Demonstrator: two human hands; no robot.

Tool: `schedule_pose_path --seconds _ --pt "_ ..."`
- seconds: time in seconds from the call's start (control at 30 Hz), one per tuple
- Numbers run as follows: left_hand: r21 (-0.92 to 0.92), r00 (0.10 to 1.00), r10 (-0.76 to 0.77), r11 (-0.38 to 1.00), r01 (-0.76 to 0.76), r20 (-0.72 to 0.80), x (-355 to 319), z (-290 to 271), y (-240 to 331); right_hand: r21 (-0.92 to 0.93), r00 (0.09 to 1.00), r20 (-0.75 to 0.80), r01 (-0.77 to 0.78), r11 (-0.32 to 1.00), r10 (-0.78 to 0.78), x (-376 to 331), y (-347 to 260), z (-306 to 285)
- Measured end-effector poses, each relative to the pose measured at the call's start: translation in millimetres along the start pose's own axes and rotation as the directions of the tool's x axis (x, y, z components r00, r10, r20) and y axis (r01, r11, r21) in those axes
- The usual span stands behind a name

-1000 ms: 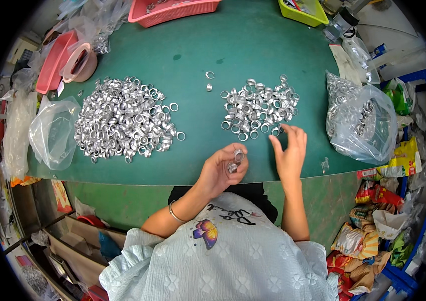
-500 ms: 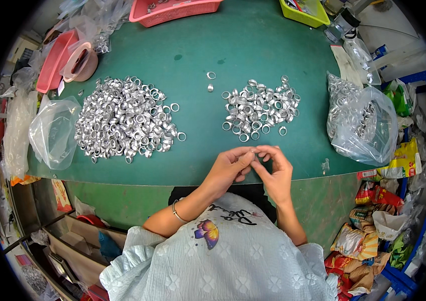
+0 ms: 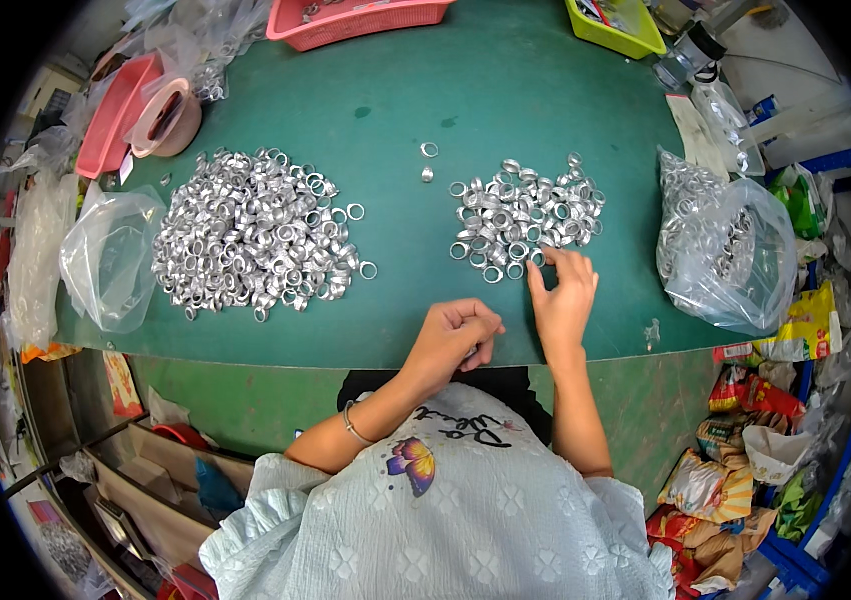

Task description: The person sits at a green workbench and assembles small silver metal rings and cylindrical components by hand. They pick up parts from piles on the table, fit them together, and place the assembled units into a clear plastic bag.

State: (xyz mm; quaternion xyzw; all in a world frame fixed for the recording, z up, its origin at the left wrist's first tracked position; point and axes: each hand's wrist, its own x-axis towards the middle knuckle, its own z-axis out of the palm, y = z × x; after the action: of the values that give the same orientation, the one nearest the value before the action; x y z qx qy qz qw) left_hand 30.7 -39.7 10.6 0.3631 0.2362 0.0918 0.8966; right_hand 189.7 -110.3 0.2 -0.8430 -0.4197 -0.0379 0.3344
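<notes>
Closest to us, our left hand (image 3: 455, 335) rests at the near edge of the green surface (image 3: 395, 100), fingers curled together into a loose fist; we cannot tell whether anything sits inside that grip. Just beside it, our right hand (image 3: 563, 298) lies flat with fingers spread apart, their tips touching the near edge of the smaller pile of metal rings (image 3: 520, 215), clamped on nothing that we can see. That pile lies right of centre on the surface, just beyond the right hand.

Further left, well apart from both hands, spreads the larger heap of rings (image 3: 255, 235), with a few loose rings at its right margin. An empty clear bag (image 3: 110, 255) slumps against its left side. To the right of the small pile, a clear bag of rings (image 3: 720, 245) bulges at the surface edge. Between the two heaps, farther out, lie two stray rings (image 3: 428, 160).

At the far side we see a roll of tape (image 3: 167, 115), a pink tray (image 3: 113, 120) at the left, a pink basket (image 3: 360, 15) and a yellow-green bin (image 3: 617, 22). Nothing stands between our hands and the nearer pile.
</notes>
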Motion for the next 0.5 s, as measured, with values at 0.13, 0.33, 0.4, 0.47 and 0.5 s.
schedule_pose_path --seconds 0.13,0.33,0.4,0.47,0.5 --pt "-0.135 0.991 -0.053 0.99 0.036 -0.125 0.8 11.3 7.5 0.684 0.937 0.281 -0.347 0.641 0.208 -12.0 -2.1 -12.0" --pt "-0.159 0.981 0.031 0.985 -0.062 -0.193 5.8 17.1 2.9 0.856 0.921 0.375 -0.388 0.341 0.104 -30.2 -14.7 -24.2" --pt "-0.147 0.983 0.056 0.986 -0.083 -0.175 6.1 12.5 -1.5 0.863 0.896 0.434 -0.443 0.242 0.092 -31.8 -21.6 -27.5" --pt "-0.099 0.981 0.087 0.989 -0.105 -0.174 3.9 13.4 0.5 0.853 0.868 0.49 -0.497 0.158 0.085 -33.5 -25.5 -29.8" --pt "-0.056 0.978 0.105 0.992 -0.117 -0.18 0.8 18.4 6.9 0.843 0.852 0.517 -0.524 0.124 0.085 -34.6 -26.3 -30.2"
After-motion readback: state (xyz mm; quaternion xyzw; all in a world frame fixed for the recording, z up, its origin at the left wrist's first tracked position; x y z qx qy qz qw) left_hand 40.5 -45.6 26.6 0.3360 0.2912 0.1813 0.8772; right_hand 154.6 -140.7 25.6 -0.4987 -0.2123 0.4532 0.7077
